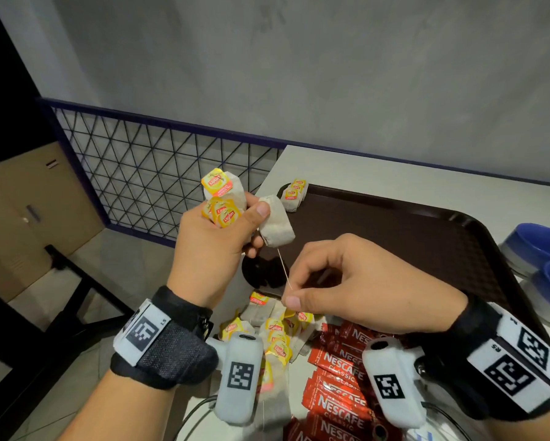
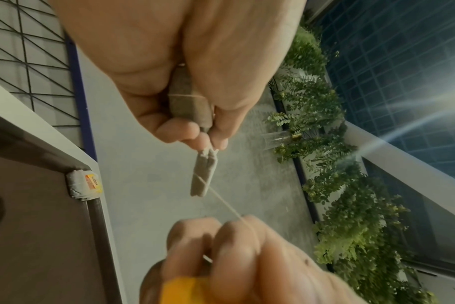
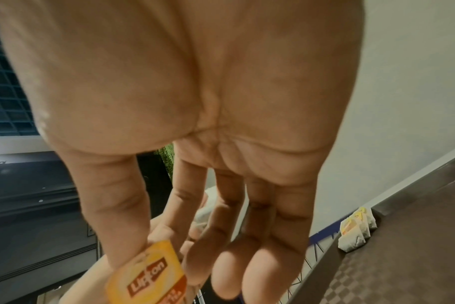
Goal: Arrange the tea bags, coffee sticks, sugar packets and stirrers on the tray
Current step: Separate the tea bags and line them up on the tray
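Right hand (image 1: 356, 281) hiding near-left part of tray (image 1: 394, 224). Wrist cameras covering parts of loose tea bags (image 1: 276, 338) and coffee sticks (image 1: 337, 377). Yellow tag (image 3: 148, 273) getting cropped by bottom edge, probably pinched. Bowls (image 1: 544, 249) running off right edge.

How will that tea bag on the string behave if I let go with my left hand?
The tea bag would likely swing: the right hand pinches its thin string. It looks light, soft paper, so probably floppy and tearable. The left hand grips several more.
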A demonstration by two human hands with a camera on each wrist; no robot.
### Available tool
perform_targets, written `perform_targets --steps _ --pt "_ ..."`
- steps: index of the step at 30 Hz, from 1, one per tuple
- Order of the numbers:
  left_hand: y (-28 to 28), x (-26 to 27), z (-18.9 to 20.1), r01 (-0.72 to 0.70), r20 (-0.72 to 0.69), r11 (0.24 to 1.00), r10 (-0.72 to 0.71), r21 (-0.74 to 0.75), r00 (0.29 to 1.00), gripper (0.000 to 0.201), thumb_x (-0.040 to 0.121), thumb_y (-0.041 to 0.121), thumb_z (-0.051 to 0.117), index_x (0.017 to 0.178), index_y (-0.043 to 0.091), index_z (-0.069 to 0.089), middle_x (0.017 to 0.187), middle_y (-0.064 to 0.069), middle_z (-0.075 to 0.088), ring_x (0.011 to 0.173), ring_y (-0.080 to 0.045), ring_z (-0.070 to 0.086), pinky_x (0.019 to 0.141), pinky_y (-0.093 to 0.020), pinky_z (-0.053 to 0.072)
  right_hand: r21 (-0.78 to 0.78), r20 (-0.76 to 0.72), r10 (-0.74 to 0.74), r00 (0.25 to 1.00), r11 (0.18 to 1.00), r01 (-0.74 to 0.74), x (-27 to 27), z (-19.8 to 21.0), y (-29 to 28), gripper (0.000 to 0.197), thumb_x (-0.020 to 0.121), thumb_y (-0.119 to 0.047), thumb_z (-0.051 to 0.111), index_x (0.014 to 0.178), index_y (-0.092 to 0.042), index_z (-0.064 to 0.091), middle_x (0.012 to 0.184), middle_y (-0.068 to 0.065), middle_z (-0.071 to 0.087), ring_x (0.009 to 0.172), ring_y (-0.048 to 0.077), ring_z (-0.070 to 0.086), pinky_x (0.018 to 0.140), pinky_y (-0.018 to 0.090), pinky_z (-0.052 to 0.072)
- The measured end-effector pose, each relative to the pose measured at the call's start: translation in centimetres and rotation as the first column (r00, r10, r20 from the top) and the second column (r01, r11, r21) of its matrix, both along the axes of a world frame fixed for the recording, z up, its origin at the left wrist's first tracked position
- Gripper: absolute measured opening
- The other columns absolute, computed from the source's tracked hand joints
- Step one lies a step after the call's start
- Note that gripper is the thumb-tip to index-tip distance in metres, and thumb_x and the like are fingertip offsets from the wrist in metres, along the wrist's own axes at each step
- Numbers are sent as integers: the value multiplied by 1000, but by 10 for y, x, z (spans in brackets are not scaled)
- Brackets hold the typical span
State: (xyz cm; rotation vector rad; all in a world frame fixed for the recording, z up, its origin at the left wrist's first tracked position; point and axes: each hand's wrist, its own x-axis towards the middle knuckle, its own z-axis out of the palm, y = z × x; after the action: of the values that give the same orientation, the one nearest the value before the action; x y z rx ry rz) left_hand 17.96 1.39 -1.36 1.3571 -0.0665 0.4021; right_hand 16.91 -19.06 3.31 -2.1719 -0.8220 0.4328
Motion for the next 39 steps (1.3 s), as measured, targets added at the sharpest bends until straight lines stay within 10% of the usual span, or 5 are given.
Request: perform_targets --steps 13,30,34,39 --pt "-5 -4 -3 105 -39 981 -100 164 994 2 92 10 73 91 9 72 73 -14 67 62 -23 62 55 -31 53 25 -19 -107 994 994 107 9 4 -11 9 91 -29 73 85 -24 76 87 1 78 85 27 74 84 53 60" --pt "-14 -11 -1 240 -99 948 -223 211 970 7 92 12 71 95 6 70 71 -7 70 58 -20 63 48 -26 53 173 57 -291 955 945 277 17 0 -15 25 76 -16 91 91 -24 73 76 -2 72 62 12 65 68 47 64" --pt "-14 -11 -2 249 -112 944 -230 215 967 8 93 11 71 94 4 70 70 -8 69 56 -20 62 47 -26 52 220 67 -294 953 936 273 17 4 -19 20 82 -13 87 90 -25 74 79 -2 73 63 8 67 64 28 60" --pt "-14 -11 -2 283 -128 934 -260 216 957 7 92 12 72 93 5 71 73 -12 69 56 -21 61 47 -27 51 252 93 -296 951 931 265 18 7 -22 15 94 -16 75 96 -30 78 87 -2 76 77 19 75 71 34 63"
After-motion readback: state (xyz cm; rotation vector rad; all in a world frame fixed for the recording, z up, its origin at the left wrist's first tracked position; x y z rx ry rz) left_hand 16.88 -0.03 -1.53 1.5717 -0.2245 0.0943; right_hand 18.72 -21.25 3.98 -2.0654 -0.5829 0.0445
